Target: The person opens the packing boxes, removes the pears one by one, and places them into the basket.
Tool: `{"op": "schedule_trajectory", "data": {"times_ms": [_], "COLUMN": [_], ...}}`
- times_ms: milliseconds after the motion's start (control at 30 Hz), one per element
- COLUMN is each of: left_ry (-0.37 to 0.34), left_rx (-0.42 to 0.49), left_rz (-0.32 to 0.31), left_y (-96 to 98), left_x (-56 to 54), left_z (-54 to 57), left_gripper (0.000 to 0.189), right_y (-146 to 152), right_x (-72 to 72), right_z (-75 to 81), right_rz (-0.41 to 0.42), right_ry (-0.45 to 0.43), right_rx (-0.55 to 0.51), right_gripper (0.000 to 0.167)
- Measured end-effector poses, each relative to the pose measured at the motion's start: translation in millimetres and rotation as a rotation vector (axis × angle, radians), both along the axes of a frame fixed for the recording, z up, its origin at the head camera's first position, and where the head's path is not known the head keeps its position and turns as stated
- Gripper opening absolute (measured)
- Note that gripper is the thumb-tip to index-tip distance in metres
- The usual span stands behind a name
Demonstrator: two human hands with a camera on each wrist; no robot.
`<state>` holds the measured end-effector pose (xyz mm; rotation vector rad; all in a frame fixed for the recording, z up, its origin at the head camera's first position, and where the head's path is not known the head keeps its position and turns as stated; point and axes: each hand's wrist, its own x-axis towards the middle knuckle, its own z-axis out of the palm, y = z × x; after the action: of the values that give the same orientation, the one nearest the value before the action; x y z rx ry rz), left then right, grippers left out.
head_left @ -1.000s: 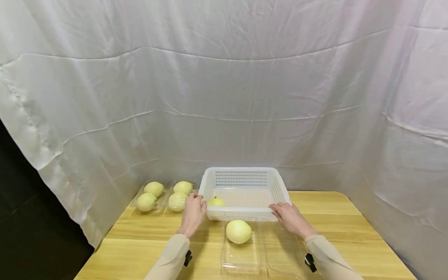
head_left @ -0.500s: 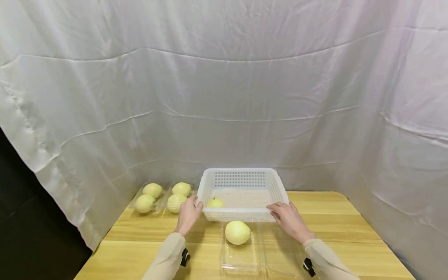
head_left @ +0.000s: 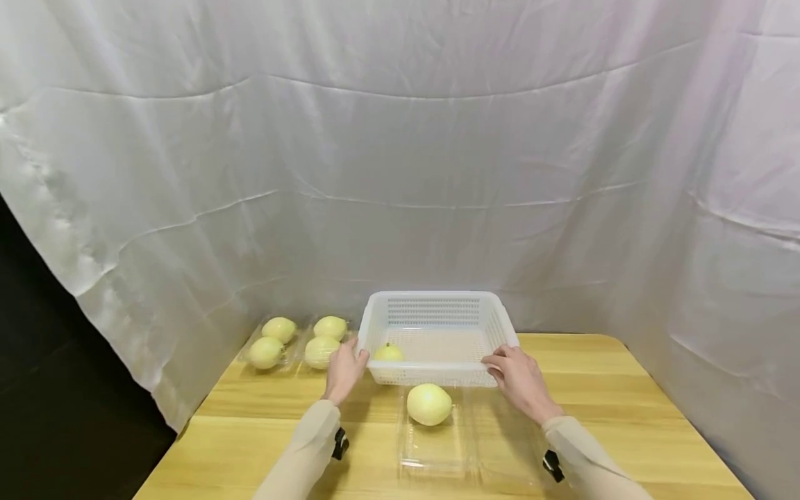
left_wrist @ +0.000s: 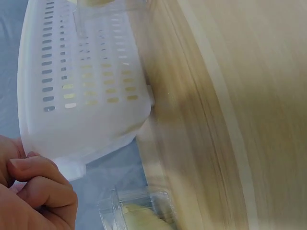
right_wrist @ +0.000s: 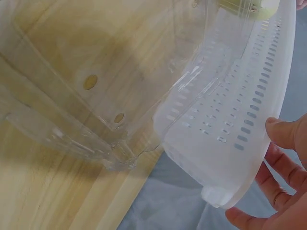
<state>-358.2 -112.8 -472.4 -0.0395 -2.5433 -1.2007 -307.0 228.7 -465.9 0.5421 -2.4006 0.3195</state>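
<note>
A white perforated plastic basket (head_left: 431,375) stands near the back of the table, with one pale yellow stemmed fruit (head_left: 389,353) in its left front corner. My left hand (head_left: 344,373) grips its left front corner, fingers curled at the rim in the left wrist view. At the right front corner, my right hand (head_left: 520,383) holds the rim; the right wrist view shows the thumb (right_wrist: 283,132) on one side and fingers reaching behind. Just in front of the basket, a clear plastic clamshell box (head_left: 431,451) lies opened out, one pale yellow fruit (head_left: 429,404) in its far part.
Left of the basket sit two clear boxes, each with two yellow fruits; one fruit (head_left: 321,352) is close by my left hand. The clamshell's clear lid (head_left: 506,444) spreads to the right on the wooden table (head_left: 625,430). A pale curtain (head_left: 437,243) hangs behind.
The head view has shifted slightly. My right hand has lifted a little at the rim, its fingers more bunched. Basket and fruits keep their places relative to each other.
</note>
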Motion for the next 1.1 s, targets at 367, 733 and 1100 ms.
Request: {"op": "schedule_trajectory", "data": {"times_ms": [367, 733, 1100], "left_ry": [0.036, -0.010, 0.003], "left_rx": [-0.214, -0.170, -0.192], "left_rz": [0.072, 0.036, 0.027], "left_y": [2.4, 1.6, 0.6], "left_x": [-3.2, -4.6, -3.4], "left_z": [1.3, 6.0, 4.6], "left_gripper": [0.041, 0.038, 0.042], "right_y": [-0.2, -2.5, -14.4], "right_x": [0.0, 0.4, 8.2], "right_z": [4.8, 4.2, 0.7], "right_rz": [-0.007, 0.004, 0.010], "right_ry": [-0.071, -0.076, 0.027], "right_rx": [-0.012, -0.071, -0.026], "right_gripper": [0.020, 0.018, 0.008]}}
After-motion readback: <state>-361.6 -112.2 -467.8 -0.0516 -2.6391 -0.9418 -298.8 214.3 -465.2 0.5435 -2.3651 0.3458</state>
